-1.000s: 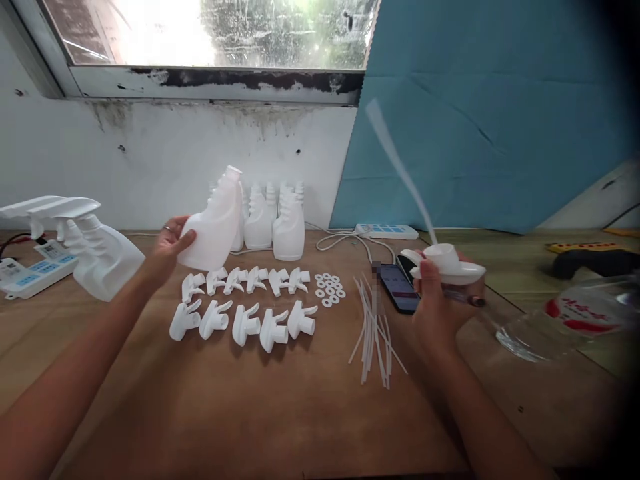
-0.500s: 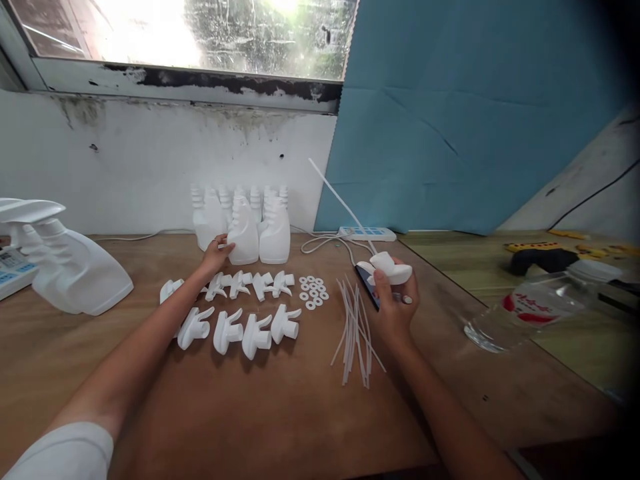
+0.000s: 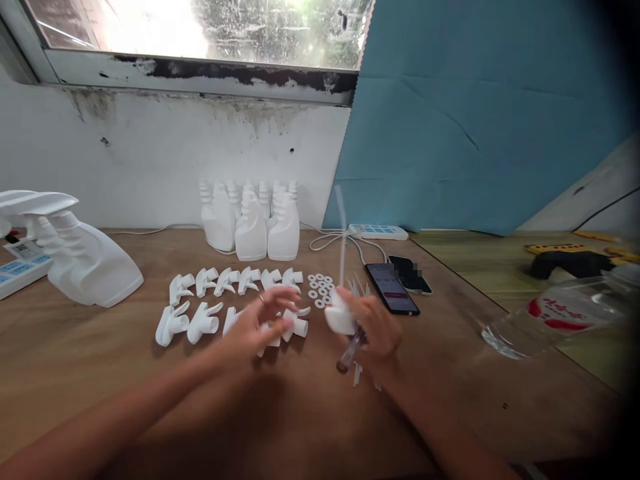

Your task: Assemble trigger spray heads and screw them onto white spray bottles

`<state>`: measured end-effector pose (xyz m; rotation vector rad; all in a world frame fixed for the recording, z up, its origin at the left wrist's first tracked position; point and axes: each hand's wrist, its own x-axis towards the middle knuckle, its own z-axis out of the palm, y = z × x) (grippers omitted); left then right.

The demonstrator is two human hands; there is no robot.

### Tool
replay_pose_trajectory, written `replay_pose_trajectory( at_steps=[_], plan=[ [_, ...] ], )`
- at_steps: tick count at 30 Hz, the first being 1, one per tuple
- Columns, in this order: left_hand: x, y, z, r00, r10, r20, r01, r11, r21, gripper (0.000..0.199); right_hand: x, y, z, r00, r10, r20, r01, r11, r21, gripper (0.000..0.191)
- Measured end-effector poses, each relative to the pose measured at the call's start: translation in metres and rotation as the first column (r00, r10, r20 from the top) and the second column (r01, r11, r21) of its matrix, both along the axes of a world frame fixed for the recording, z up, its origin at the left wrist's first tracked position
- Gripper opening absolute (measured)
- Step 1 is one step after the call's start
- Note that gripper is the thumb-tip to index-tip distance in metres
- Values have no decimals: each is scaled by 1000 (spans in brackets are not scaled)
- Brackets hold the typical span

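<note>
My right hand (image 3: pixel 377 333) is closed around a white trigger spray head (image 3: pixel 341 317), whose thin dip tube (image 3: pixel 343 233) points upward. A translucent brownish rod (image 3: pixel 350 353) sticks out from the same hand; its kind I cannot make out. My left hand (image 3: pixel 263 323), blurred, has its fingers apart and nothing in them. It hovers over two rows of white spray heads (image 3: pixel 203 323), covering part of the front row. Between the hands lies a cluster of white ring washers (image 3: pixel 320 288). Loose white tubes (image 3: pixel 357 375) lie under my right hand, mostly hidden by it.
White spray bottles (image 3: pixel 251 230) stand grouped by the wall. Larger white bottles (image 3: pixel 95 267) lean at the left beside a power strip (image 3: pixel 23 275). On the right are two phones (image 3: pixel 393 287), another power strip (image 3: pixel 379 232) with cables, and a clear plastic bottle (image 3: pixel 550 317) lying down.
My left hand has left the standing bottles and come back toward me, opening over the spray heads. My right hand has moved left and down with the spray head, uncovering the phones.
</note>
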<state>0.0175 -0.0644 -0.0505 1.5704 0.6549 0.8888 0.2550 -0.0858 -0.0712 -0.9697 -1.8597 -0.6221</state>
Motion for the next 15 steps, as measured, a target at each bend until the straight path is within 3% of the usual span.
replay_pose_trajectory(
  at_steps=[2,4,7,10,12,15],
  plan=[
    [8,-35,-17,981,-169,93,176,981,-80,67,-17,-8,-3,979,176,106,-168,983,-79,55],
    [11,-54,-35,957,-238,165,265,948,-173,72,-31,-13,-4,917,358,173,-328,927,-180,54],
    [5,-57,-54,969,-119,218,175,949,-261,64,-40,-15,-4,828,524,201,-464,840,-280,55],
    [-3,-48,-62,987,38,155,5,965,-263,46,-36,-10,-2,820,529,219,-499,848,-182,56],
    [-8,-44,-63,995,38,95,-11,965,-263,39,-30,-7,-1,867,450,215,-441,893,-91,53],
    [-10,-43,-63,1000,2,31,6,964,-267,41,-24,-3,2,898,338,283,-302,939,-163,37]
  ],
)
